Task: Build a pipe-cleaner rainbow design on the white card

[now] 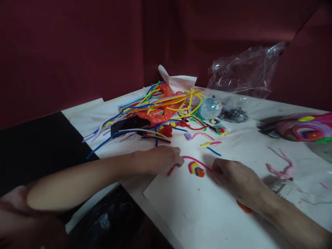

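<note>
The white tabletop (pixel 275 110) spreads around the small striped arch (pixel 193 167), with a white sheet (pixel 178 211) directly beneath that arch. Well beyond the arch, towards the right, stands a crumpled clear bag (pixel 241 74); beyond it to the left lies a tangled pile of fuzzy stems (pixel 155 103). A colourful striped object (pixel 308 129) rests far to its right.

The left hand (pixel 163 160) is just left of the arch, fingers pinched on a pink strand (pixel 194 158), whose short end pokes out below. The right hand (pixel 233 176) is just to the right, fingers curled closed on the strand's other side; its fingertips are partly hidden. Between the hands, the strand bows past the arch's far side, near its pink outer band.

A short blue stem (pixel 214 151) lies beyond the arch, slightly right.

The arch looks loose, so a low sweep of the strand or a knuckle could nudge its bands apart. Pulling both ends hard might kink the strand or flatten its curve, and an uneven pinch could let one end slip.
</note>
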`<state>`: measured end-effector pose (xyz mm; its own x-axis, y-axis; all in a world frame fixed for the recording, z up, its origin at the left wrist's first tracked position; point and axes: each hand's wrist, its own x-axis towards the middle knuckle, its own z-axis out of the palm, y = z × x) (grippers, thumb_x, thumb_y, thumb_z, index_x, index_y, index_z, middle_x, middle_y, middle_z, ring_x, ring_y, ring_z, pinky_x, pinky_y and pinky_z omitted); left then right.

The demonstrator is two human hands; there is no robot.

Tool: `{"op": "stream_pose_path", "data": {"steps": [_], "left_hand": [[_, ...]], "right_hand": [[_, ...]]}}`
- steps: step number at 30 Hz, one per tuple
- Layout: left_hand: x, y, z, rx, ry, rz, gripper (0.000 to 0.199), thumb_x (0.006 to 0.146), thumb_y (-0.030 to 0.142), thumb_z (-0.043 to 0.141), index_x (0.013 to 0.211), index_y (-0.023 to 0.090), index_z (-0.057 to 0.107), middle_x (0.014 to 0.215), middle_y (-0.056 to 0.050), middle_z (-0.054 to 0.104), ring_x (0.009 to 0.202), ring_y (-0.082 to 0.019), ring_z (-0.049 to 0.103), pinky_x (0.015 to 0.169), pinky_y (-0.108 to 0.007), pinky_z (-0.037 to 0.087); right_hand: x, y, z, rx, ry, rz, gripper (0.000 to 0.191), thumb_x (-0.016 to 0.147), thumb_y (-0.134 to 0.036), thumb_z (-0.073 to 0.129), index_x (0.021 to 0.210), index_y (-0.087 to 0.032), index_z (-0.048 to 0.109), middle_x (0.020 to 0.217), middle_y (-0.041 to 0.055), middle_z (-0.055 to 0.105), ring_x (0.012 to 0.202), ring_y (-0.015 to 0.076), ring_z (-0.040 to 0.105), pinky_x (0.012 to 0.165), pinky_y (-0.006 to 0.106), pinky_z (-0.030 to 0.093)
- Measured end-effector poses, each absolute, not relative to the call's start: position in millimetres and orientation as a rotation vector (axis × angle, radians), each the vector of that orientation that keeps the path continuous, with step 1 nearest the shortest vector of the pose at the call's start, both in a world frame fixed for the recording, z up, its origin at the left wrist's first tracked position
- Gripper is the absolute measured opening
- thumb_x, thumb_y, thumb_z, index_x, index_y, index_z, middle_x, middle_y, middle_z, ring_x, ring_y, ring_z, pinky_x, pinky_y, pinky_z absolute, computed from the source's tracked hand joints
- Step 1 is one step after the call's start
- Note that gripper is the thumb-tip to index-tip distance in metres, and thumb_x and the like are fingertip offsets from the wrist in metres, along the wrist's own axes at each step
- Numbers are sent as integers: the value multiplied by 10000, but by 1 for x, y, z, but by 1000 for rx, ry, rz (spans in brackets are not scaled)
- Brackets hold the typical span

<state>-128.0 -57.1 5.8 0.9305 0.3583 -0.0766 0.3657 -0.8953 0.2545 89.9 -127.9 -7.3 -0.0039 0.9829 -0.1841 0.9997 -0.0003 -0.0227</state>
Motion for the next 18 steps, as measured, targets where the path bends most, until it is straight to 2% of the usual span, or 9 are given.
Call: {"op": "stream_pose_path", "data": {"steps": [3,11,15,18], "left_hand": [[-126,-57,12,2857,471,-102,117,741,70,469,667,147,518,753,-27,500,659,-103,484,563,-200,353],[-119,-63,17,2953,356,-165,58,718,111,534,691,162,536,750,-10,496,605,-92,440,458,-220,271],[-115,-65,21,2953,345,-241,46,697,137,574,689,170,544,780,-15,508,651,-106,475,456,-217,273],[-110,-67,18,3027,323,-227,44,741,149,531,699,158,540,781,-27,525,689,-123,497,487,-225,308]], "right_hand": [[91,-127,-10,2135,2152,-215,135,835,-237,543,709,-192,556,651,-3,555,587,147,492,492,214,248],[87,-125,-12,2145,2166,-237,194,839,-263,525,661,-188,541,594,-8,527,545,141,473,459,215,223],[87,-125,-10,2146,2162,-289,185,844,-267,527,678,-188,545,617,-7,536,574,144,485,476,209,249],[86,-124,-8,2154,2152,-317,188,845,-254,524,671,-182,540,618,-2,538,578,147,482,484,213,251]]}}
